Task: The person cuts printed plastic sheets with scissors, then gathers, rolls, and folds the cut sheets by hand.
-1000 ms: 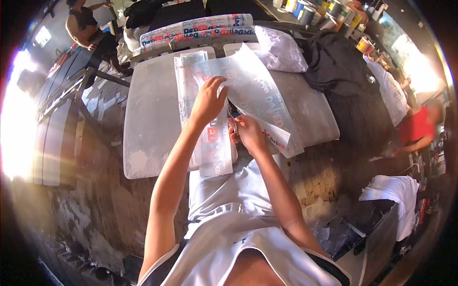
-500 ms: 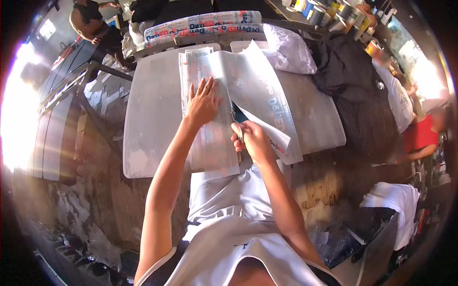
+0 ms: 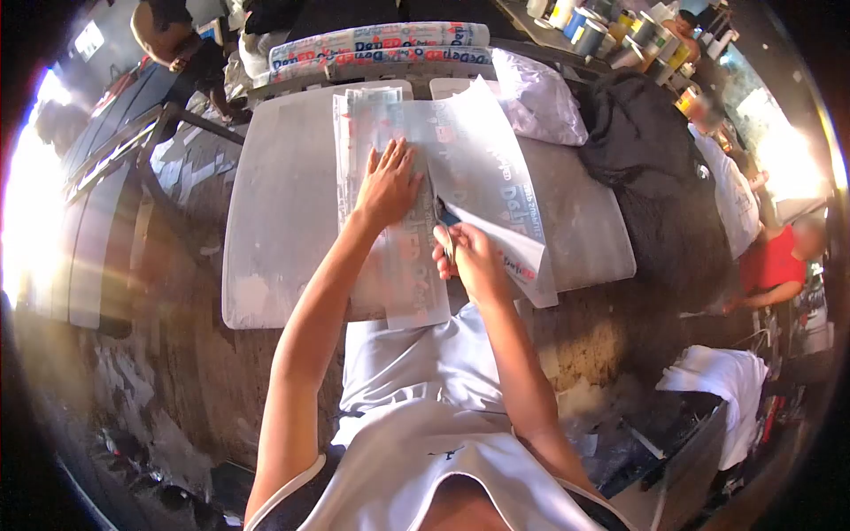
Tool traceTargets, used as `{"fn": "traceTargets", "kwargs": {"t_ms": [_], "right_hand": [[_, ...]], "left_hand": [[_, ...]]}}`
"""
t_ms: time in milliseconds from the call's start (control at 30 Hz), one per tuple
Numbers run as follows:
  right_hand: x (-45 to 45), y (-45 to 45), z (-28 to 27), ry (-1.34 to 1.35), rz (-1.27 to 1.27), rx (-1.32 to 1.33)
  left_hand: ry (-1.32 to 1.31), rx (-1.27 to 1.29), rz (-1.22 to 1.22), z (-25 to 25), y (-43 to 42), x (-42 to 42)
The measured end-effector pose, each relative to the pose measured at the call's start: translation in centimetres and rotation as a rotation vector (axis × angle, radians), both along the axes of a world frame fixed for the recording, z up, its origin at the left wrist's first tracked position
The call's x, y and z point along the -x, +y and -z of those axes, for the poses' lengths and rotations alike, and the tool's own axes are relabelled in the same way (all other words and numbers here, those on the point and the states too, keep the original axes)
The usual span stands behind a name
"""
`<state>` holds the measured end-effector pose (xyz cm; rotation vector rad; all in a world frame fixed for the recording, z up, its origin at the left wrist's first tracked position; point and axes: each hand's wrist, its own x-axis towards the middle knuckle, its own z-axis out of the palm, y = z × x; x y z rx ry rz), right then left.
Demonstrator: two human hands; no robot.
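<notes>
A thin translucent sheet (image 3: 482, 146) printed with red and blue lettering lies across two pale grey boards (image 3: 283, 212). My left hand (image 3: 388, 190) rests flat on the sheet's left part, fingers spread. Gripped in my right hand (image 3: 471, 258) is a pair of scissors (image 3: 440, 209). Its blades are at a slit that runs up the sheet from the near edge, and my fingers hide most of the handles. Right of the slit, a flap of the sheet curls up beside my right hand. More printed sheets (image 3: 350, 119) lie beneath the left part.
Printed rolls (image 3: 381, 46) lie behind the boards, near a white plastic bag (image 3: 540, 97). Dark cloth (image 3: 655, 168) covers the right side. Paint containers (image 3: 589, 35) crowd the back right. Other people are at the back left and right, one in a red shirt (image 3: 768, 261).
My right hand and the scissors have shifted slightly relative to the sheet. My left hand stays flat, a little further right in view. The whole view has moved slightly.
</notes>
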<state>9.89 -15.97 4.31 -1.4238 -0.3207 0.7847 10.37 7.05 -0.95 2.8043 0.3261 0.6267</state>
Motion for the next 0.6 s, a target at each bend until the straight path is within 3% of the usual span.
{"fn": "traceTargets", "kwargs": {"t_ms": [100, 167, 233, 267, 333, 433, 500, 600], "right_hand": [[3.0, -3.8, -5.7, 0.061, -0.111, -0.079], [4.6, -5.7, -9.3, 0.032, 0.004, -0.222], [2.3, -6.1, -10.8, -0.206, 0.147, -0.281], [0.4, -5.8, -12.0, -0.385, 0.267, -0.156], [-7.0, -4.7, -8.3, -0.659, 0.424, -0.25], [-16.2, -4.2, -3.3, -1.107, 0.599, 0.231], [-19.0, -3.8, 0.2, -0.96, 0.546, 0.308], [-18.0, -2.8, 0.8, -0.886, 0.422, 0.379]], "left_hand": [[0.009, -0.045, 0.006, 0.3, 0.0, 0.1], [0.006, -0.026, -0.007, -0.3, -0.3, 0.3], [-0.04, 0.0, 0.002, 0.3, 0.0, 0.1], [-0.019, 0.005, -0.017, 0.1, 0.1, 0.3], [-0.01, 0.01, -0.008, -1.0, -0.2, 0.2], [-0.027, 0.016, 0.004, -0.3, 0.1, 0.1], [-0.055, 0.011, 0.027, 0.1, 0.3, 0.1], [-0.053, 0.014, 0.009, -0.3, 0.6, 0.1]]}}
